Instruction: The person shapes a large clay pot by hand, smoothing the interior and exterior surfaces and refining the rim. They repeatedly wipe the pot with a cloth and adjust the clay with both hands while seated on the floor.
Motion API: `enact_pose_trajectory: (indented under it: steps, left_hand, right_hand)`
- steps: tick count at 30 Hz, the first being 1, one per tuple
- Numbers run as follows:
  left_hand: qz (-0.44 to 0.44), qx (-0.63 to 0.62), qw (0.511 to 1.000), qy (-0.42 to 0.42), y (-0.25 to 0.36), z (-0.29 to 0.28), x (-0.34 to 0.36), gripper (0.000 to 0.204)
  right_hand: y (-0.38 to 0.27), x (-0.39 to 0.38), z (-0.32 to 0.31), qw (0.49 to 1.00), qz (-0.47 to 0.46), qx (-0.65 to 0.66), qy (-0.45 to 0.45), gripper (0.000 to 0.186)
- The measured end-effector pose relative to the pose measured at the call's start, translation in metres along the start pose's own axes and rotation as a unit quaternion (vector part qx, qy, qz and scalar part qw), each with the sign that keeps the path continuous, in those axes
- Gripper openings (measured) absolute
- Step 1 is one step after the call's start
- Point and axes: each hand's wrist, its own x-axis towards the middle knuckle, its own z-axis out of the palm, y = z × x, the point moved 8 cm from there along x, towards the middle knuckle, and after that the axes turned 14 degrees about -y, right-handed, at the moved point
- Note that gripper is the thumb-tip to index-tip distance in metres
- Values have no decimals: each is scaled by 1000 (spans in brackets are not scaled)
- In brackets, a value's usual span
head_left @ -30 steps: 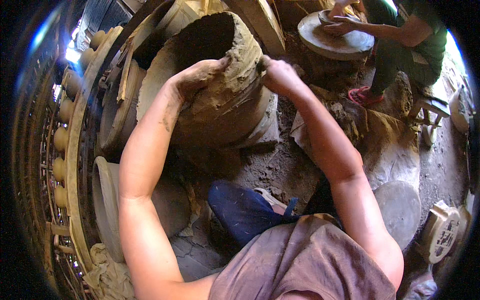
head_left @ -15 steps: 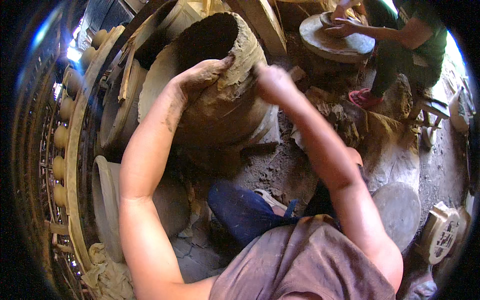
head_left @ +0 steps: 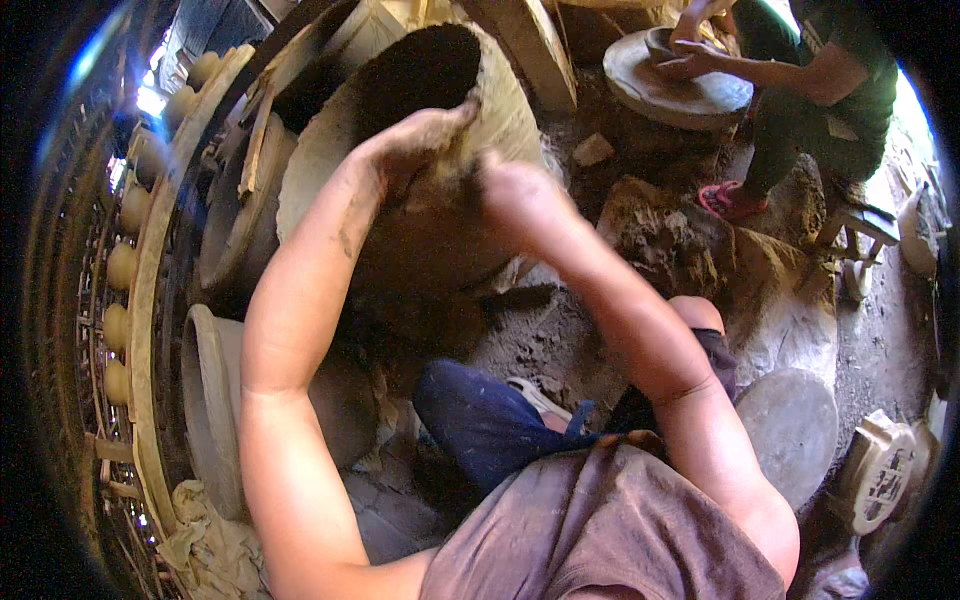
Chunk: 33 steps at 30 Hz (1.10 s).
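A large, rough-walled clay vessel (head_left: 510, 95) with a ragged rim and dark opening stands at the top centre. My left hand (head_left: 410, 145) has its fingers curled round the near part of its rim, gripping it. Low on the right of that grip, my right hand (head_left: 520, 195) is against or very close to the outer wall, smeared by motion, so its fingers and anything in them cannot be made out. The wall between my two hands looks lumpy and blurred.
Several small round pots (head_left: 122, 325) line a wooden rack (head_left: 145, 300) on the left, beside a large leaning vessel (head_left: 210, 390). A co-worker (head_left: 830, 70) works at a round disc (head_left: 630, 85), upper right. A grey disc (head_left: 790, 430) lies by my right arm; a stool (head_left: 860, 225) stands beyond.
My right hand has moved down and leftward along the vessel's outer wall, from its right edge toward my left hand. My left hand has shifted slightly right and stays on the rim.
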Motion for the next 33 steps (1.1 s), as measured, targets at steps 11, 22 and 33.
enact_pose_trajectory:
  steps: [11,22,33]
  left_hand:
    - [-3,-785,618,-45,-6,32,-13,48]
    - [-64,41,997,-26,-13,2,-29,46]
    - [50,-131,963,-232,-8,21,-22,60]
  right_hand:
    - [57,14,-19,987,140,-36,-74,16]
    - [52,4,-31,991,95,-27,86,25]
    - [8,-10,-10,997,43,67,5,51]
